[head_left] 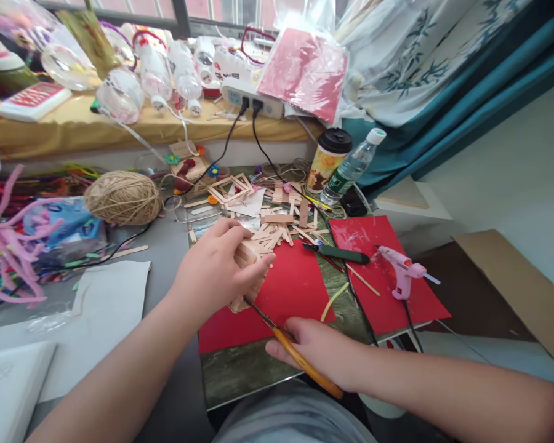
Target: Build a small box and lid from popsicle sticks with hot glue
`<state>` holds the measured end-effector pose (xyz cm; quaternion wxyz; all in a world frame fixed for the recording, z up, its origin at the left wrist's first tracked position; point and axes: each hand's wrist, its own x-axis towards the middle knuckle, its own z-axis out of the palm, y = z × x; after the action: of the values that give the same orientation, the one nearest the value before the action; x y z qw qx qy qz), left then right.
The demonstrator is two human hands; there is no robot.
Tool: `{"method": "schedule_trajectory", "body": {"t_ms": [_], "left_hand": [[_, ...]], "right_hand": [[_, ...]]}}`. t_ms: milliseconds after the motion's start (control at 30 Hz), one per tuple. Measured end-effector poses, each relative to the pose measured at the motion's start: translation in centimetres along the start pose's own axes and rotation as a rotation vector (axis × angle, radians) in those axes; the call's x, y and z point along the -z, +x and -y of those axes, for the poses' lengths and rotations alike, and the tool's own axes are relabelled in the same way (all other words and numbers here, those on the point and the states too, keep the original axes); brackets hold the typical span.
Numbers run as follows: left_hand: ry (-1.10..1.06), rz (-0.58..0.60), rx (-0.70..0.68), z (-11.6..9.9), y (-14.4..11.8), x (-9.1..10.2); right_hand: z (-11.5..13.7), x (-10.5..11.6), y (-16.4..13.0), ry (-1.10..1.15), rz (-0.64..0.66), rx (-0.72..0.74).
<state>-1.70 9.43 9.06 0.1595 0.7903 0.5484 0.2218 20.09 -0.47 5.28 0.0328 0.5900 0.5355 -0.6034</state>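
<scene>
My left hand is closed around a small craft-stick structure, holding it over a red sheet. Fingers and palm cover much of the structure. In my right hand is a pair of scissors with orange handles. Its blades point up and left, and their tips reach the lower edge of the structure; whether they cut into it cannot be made out. Just beyond my left hand lies a heap of loose craft sticks. A yellow-green strip rests near my right hand.
A pink glue gun lies on a second red sheet, beside a dark green-handled tool. Behind stand a lidded cup and a water bottle. A twine ball sits left. Cords cross from a power strip.
</scene>
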Motion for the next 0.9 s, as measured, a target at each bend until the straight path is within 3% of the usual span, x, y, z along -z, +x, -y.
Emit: {"method": "schedule_trajectory", "body": {"t_ms": [200,467,633,733,800,900], "left_hand": [[0.046,-0.023,-0.004,-0.3,0.1,-0.3],[0.003,0.069,0.003,-0.3,0.5,-0.6],[-0.118,0.08,0.046,1.7,1.1,1.5],[-0.283,0.105,0.118,3.7,1.4,2.9],[-0.457,0.151,0.176,5.0,1.7,2.8],[-0.705,0.247,0.278,6.1,2.1,1.0]], "right_hand": [[0.2,1.3,-0.3,-0.084,0.008,-0.024],[1.4,2.7,-0.6,-0.188,0.021,0.001],[1.5,2.7,0.2,0.226,0.42,-0.078],[0.6,2.7,0.9,0.552,0.562,-0.046],[-0.2,2.6,1.4,0.712,0.61,-0.006],[-1.3,2.3,1.8,0.887,0.703,0.073]]}}
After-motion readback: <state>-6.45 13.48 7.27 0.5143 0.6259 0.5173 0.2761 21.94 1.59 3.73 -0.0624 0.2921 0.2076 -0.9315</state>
